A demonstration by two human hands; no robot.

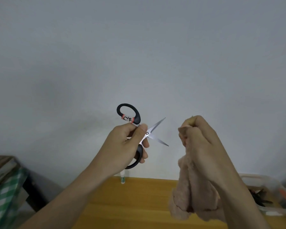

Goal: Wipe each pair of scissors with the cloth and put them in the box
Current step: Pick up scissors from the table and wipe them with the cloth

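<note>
Head view, both hands raised in front of a plain pale wall. Left hand [124,142] holds the scissors [139,133] up in the air: thumb pressed near the pivot, fingers curled round the lower black handle loop; grip closed on the handles. Upper handle loop stands free above the hand, with a red-and-white label band wrapped round its base. Blades spread apart in a V, tips pointing right toward the other hand, not touching it. Right hand [203,139] is bunched in a fist round the pink cloth [188,187]; grip tight on the upper end, the rest of the cloth hanging down past the wrist over the worktop. Clear gap of air between blade tips and cloth; nothing stands between them. Yellow-orange wooden worktop [135,200] lies below, partly hidden by both forearms and by the hanging cloth. At its far edge, just under the left hand, a small white tube with a green label [123,178] stands upright against the wall. At far right, a translucent plastic box [269,194] sits on the worktop, largely blocked by the right forearm; dark objects lie inside, blurred, cannot tell what they are. At lower left, off the worktop, a green-and-white checked cloth [3,195] covers something beside wooden boards [0,164].
</note>
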